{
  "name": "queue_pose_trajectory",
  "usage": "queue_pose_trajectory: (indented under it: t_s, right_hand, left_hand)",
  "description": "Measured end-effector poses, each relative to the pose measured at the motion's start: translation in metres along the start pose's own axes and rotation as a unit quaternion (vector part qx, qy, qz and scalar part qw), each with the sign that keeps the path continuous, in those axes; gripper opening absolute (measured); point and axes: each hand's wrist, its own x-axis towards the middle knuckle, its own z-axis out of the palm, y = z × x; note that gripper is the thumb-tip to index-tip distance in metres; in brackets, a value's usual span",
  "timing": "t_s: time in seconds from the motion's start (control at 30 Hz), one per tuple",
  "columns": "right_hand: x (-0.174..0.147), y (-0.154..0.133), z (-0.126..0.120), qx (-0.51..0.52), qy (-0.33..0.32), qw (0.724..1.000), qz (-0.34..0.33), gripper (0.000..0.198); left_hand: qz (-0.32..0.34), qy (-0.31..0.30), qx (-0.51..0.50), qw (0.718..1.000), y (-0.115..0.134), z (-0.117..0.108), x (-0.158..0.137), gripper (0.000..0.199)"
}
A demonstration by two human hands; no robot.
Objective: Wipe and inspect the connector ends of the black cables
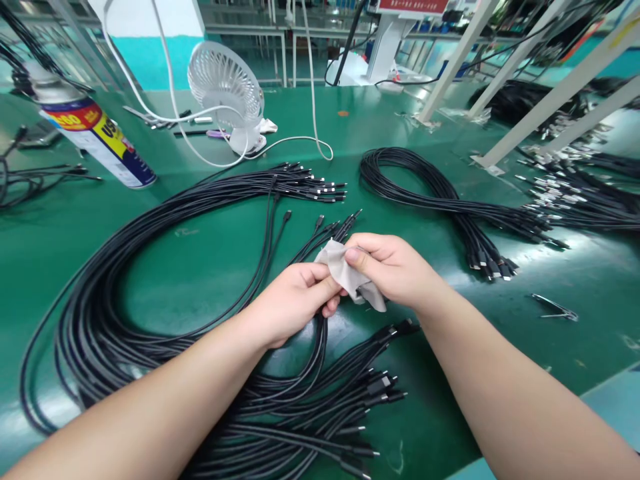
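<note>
My left hand (305,293) is closed, its thumb and fingers pinched at the middle of the bench. Black cables (319,343) run up underneath it, and it appears to grip a cable whose end is covered by cloth. My right hand (393,267) pinches a crumpled light-grey cloth (345,270), which touches the left fingertips. Just beyond the hands, several cable plugs (345,227) point away. A large looped bundle of black cables (95,313) curves around the left forearm, its metal-tipped ends (320,189) behind the hands and more plugs (380,387) in front.
On the green bench (200,267) stand a spray can (95,133) and a white fan (225,87) with a white cord. Another cable coil (410,177) lies right, near metal tweezers (555,308). Further cables (575,193) lie by slanted posts (540,100).
</note>
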Motion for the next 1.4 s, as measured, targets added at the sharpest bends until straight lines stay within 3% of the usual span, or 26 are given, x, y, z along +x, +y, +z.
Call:
queue_pose_trajectory:
  t_s: [0.13, 0.33, 0.5, 0.67, 0.8, 0.9, 1.1, 1.27, 1.4]
  right_hand:
    - [0.002, 0.000, 0.000, -0.029, 0.043, 0.998, -0.030, 0.046]
    - [-0.001, -0.002, -0.005, 0.141, -0.031, 0.988, 0.053, 0.042]
    - [-0.002, 0.001, -0.004, 0.104, -0.014, 0.994, 0.024, 0.039]
    - [0.000, 0.001, 0.002, 0.077, 0.014, 0.996, 0.046, 0.038]
    - [0.000, -0.002, 0.007, -0.100, 0.085, 0.991, -0.038, 0.026]
    - [0.001, 0.000, 0.010, -0.210, 0.132, 0.960, -0.127, 0.027]
    - [0.004, 0.012, 0.010, -0.326, 0.168, 0.897, -0.246, 0.023]
    - [0.004, 0.010, 0.012, -0.335, 0.177, 0.891, -0.248, 0.023]
    - [0.001, -0.001, 0.008, -0.244, 0.235, 0.921, -0.192, 0.024]
  left_hand:
    - [0.015, 0.018, -0.013, 1.000, -0.001, 0.001, 0.000, 0.038]
    - [0.016, -0.027, -0.068, 0.997, -0.003, 0.000, 0.000, 0.039]
    - [0.012, -0.019, -0.059, 0.998, -0.004, -0.001, 0.000, 0.038]
    - [0.012, -0.004, -0.019, 1.000, -0.005, -0.002, 0.000, 0.037]
    - [0.014, 0.016, -0.012, 1.000, -0.004, -0.002, 0.001, 0.034]
    - [0.009, 0.009, -0.037, 0.999, -0.002, 0.000, 0.001, 0.033]
    - [-0.006, 0.019, -0.097, 0.995, -0.004, -0.001, 0.001, 0.030]
    - [-0.027, 0.018, -0.116, 0.993, -0.001, -0.005, 0.001, 0.031]
    - [-0.027, 0.066, -0.095, 0.993, 0.001, -0.003, 0.001, 0.035]
